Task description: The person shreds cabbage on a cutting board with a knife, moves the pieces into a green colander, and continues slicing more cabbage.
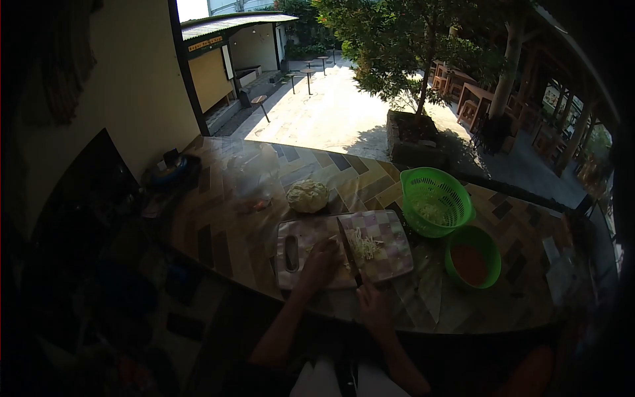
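My right hand is wrapped round the dark handle of a kitchen knife, whose blade lies across the chopping board. To the left of the blade, my left hand rests on the board with its fingers bent together. A small pale bit shows by its fingertips, but what it grips is too dark to make out. Pale shredded cabbage lies in a small heap just right of the blade. Behind the board sits a cabbage head.
Right of the board stand a green colander with pale shreds inside and a green bowl with orange-red contents. A clear plastic bag lies at the table's back left. Beyond the table are a sunlit yard and a planted tree.
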Demonstrator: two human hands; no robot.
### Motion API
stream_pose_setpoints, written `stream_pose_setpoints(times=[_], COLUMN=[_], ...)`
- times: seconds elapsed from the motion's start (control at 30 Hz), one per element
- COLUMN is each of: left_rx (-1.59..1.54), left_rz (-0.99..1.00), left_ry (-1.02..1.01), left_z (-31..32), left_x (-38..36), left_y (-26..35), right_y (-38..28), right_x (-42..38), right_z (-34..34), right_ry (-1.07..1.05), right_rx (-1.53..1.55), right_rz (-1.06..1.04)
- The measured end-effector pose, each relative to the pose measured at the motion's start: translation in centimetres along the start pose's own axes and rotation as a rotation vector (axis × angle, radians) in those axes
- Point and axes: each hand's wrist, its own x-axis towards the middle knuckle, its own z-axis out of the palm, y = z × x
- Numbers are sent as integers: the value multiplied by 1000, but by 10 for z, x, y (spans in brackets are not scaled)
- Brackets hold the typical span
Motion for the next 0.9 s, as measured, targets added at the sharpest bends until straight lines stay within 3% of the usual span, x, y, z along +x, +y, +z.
stream_pose_setpoints(times=[0.03, 0.23, 0.33, 0.43, 0.53, 0.63, 0.73, 0.9], left_rx=[5, -21, -32, -4, 50, 58, 76, 65], left_rz=[6, 38, 27, 30, 64, 27, 38, -18], left_ry=[0, 25, 13, -9, -33, -82, -89, -100], left_z=[0, 2, 3, 5, 3, -2, -6, -6], left_x=[0, -1, -1, -2, -2, -2, -3, -2], left_y=[0, -5, -6, -10, -10, -1, 0, 3], right_y=[8, 0, -35, -16, 2, 16, -2, 2], right_x=[-3, -7, 4, 23, 34, 30, 11, 0], right_z=[8, 12, 5, 18, 7, 5, -9, 2], right_ry=[48, -5, -230, -107, 0, 174, -11, -39], right_rx=[39, -151, -302, -333, -132, 21, 50, 25], right_rz=[-84, -50, 238, 131, -45, -331, 6, 51])
